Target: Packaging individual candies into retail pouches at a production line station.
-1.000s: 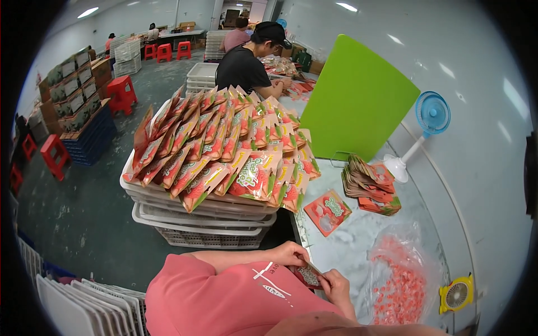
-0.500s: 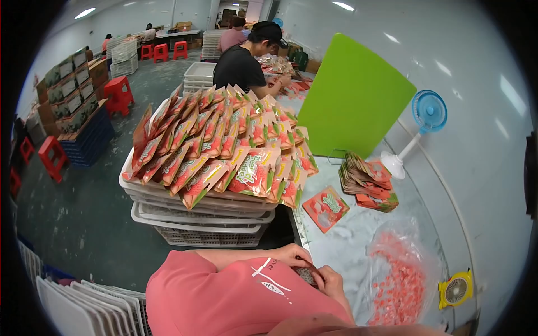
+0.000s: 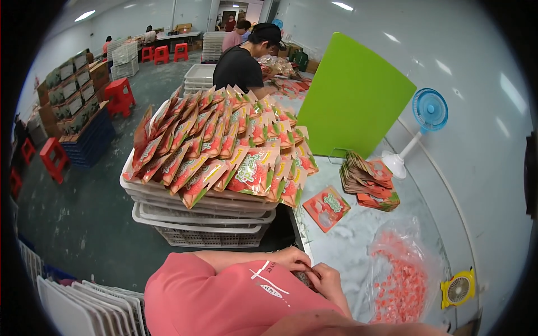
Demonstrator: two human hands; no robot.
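Note:
At the table's near edge, close against my pink shirt, my left hand (image 3: 292, 259) and my right hand (image 3: 328, 280) meet with closed fingers. Both pinch the upper edge of a small pouch (image 3: 303, 278); only a greyish-brown strip of it shows, and the rest is hidden by my hands and shirt. Beyond them a flat red printed pouch (image 3: 327, 209) lies on the white table. A stack of similar flat pouches (image 3: 367, 182) sits behind it. To the right, a clear plastic bag (image 3: 400, 280) holds many small pinkish-red wrapped pieces.
Left of the table, stacked white baskets (image 3: 196, 227) carry a heap of filled pouches (image 3: 224, 145). A green board (image 3: 356, 95) stands upright across the table, with a blue fan (image 3: 430, 110) and a small yellow fan (image 3: 458, 288) along the wall. Beyond sits a co-worker in black (image 3: 238, 68).
My hands have drawn closer together at the pouch's edge, and its brown flap shows less. The co-worker's hand has moved out of sight behind the heap of pouches.

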